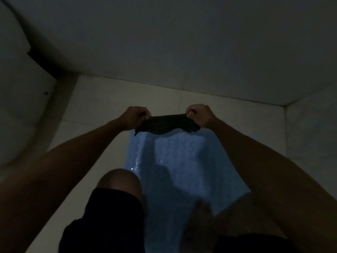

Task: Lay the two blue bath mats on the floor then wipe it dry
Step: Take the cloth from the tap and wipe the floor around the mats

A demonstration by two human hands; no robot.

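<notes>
**Dark cloth stretched out above the blue mat**

Head view, dim light. Both arms reaching forward over a blue bath mat (175, 161) lying flat on the pale tiled floor (102, 99). Left hand (134, 117) pinching one end of a dark cloth (166, 124), right hand (199, 115) pinching the other end, fingers of both curled tight around the fabric. Cloth pulled taut along its top edge, sagging and ragged along the bottom, hanging just past the far end of the mat. Impossible to tell whether the cloth touches the mat or hangs clear of it.

A paler strip down the left side of the mat, with glints of wet; possibly the edge of a second mat underneath, too dark to say. Bare knee (118, 181) and dark shorts (109, 216) at the near end of the mat, left of its middle. Wall (182, 42) rising beyond the mat, a curved pale fixture (16, 79) well off to its left.

On handling: cloth looks thin, soft and light, folding under its own weight, so corner pinches like these suit spreading it. Mat appears limp and probably heavier if soaked, likely to cling to wet tile; best taken by two corners of a short edge. Laying looks largely done, wiping about to begin.
</notes>
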